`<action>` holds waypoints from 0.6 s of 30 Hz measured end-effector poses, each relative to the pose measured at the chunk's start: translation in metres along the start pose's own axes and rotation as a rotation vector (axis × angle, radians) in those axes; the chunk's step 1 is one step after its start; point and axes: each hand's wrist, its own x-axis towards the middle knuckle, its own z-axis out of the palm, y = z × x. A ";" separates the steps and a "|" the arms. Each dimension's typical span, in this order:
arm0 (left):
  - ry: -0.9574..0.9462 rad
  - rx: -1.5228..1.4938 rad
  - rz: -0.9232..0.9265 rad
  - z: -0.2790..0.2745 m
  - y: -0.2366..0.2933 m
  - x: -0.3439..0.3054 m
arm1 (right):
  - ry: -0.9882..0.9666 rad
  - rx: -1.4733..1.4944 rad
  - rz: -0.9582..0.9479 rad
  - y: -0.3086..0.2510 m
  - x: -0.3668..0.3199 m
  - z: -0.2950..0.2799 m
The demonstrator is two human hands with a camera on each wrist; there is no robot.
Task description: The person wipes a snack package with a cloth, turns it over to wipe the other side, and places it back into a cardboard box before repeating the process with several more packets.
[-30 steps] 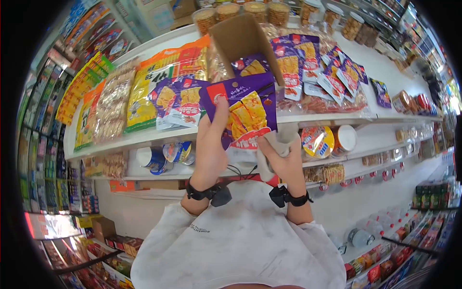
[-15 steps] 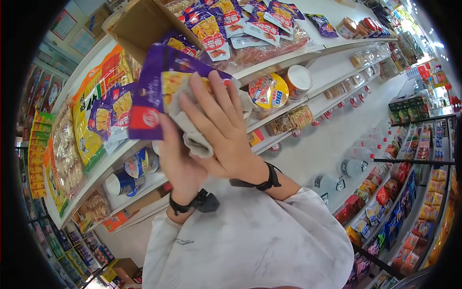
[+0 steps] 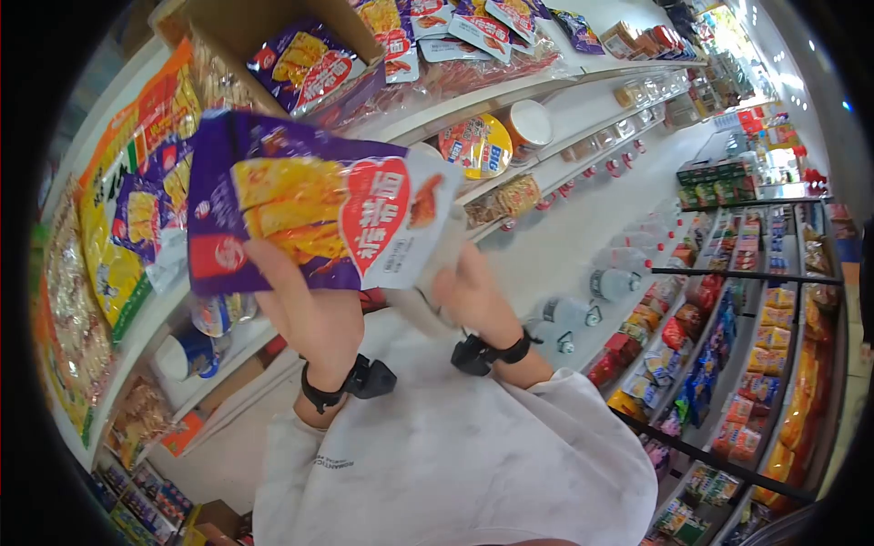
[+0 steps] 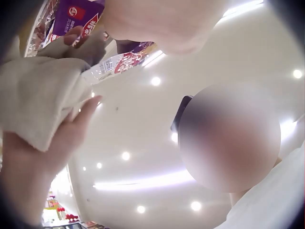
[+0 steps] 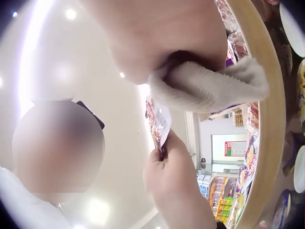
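A purple snack bag with a red label and pictured yellow strips is held up over the shelf edge. My left hand grips its lower left corner, thumb on the front and the other fingers behind. My right hand is at the bag's white right end, holding a pale grey cloth; the cloth also shows bunched in the hand in the right wrist view. From the left wrist the cloth covers much of the right hand's fingers.
Behind the bag, an open cardboard box holds another purple bag. Large yellow packages lie to the left. Cup noodles stand on the lower shelf, water bottles on the floor, and packed snack racks at right.
The right hand has moved off the bag's middle to its right end with the cloth, leaving the front uncovered. The bag has turned face-up, and the view has shifted right.
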 end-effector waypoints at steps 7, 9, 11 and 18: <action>-0.343 -0.138 -0.200 -0.033 0.002 -0.006 | 0.060 -0.117 0.103 0.006 -0.017 0.012; -0.471 -0.111 -0.194 -0.033 0.009 0.000 | 0.081 -0.163 0.032 0.008 -0.022 0.023; -0.444 -0.109 -0.263 -0.043 0.007 0.000 | -0.007 -0.286 0.020 0.011 -0.027 0.020; -0.586 0.233 -0.080 -0.070 0.012 0.005 | 0.447 0.264 0.185 -0.008 -0.013 -0.032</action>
